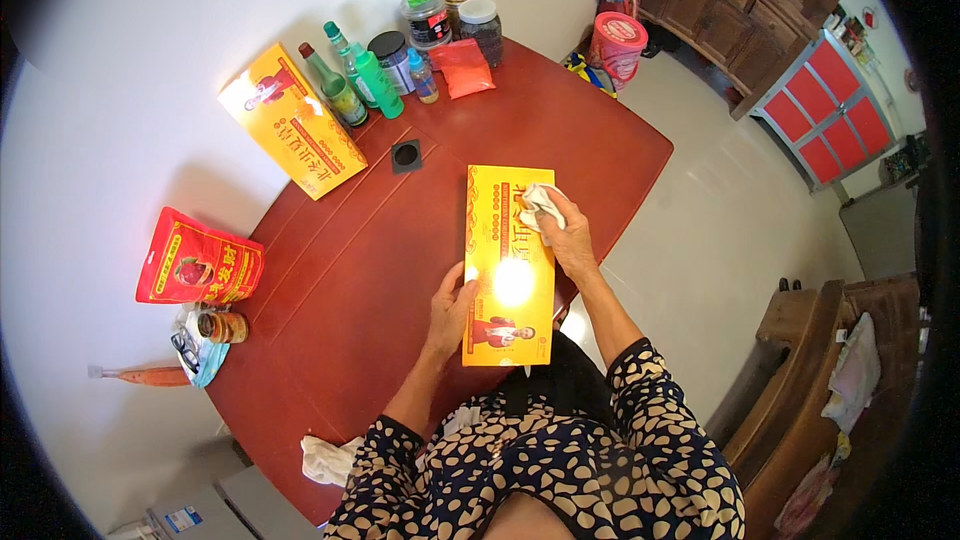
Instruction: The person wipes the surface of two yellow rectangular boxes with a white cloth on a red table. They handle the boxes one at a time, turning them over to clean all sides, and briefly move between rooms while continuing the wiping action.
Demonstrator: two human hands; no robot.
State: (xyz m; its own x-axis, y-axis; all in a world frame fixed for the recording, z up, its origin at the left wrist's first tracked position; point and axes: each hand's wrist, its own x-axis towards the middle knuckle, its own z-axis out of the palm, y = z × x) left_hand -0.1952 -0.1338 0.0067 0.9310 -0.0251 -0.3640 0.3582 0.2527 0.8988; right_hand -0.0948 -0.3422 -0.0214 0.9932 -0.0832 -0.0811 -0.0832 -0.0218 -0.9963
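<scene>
The left hand (452, 308) is pressing flat, fingers spread, against the left edge of a long yellow box (508, 265) that is lying on the red bench (340, 280). The right hand (568, 240) is holding a white cloth (541, 204) on the box's upper end, fingers apparently curled around it. A second yellow box (292, 120) is lying near green bottles (355, 80).

Glossy yellow cardboard box (508, 265) with glare spot; soft white cloth (541, 204) on it; polished dark-red wooden table (350, 270); green glass bottles (355, 80); shiny red foil pouch (198, 261).
</scene>
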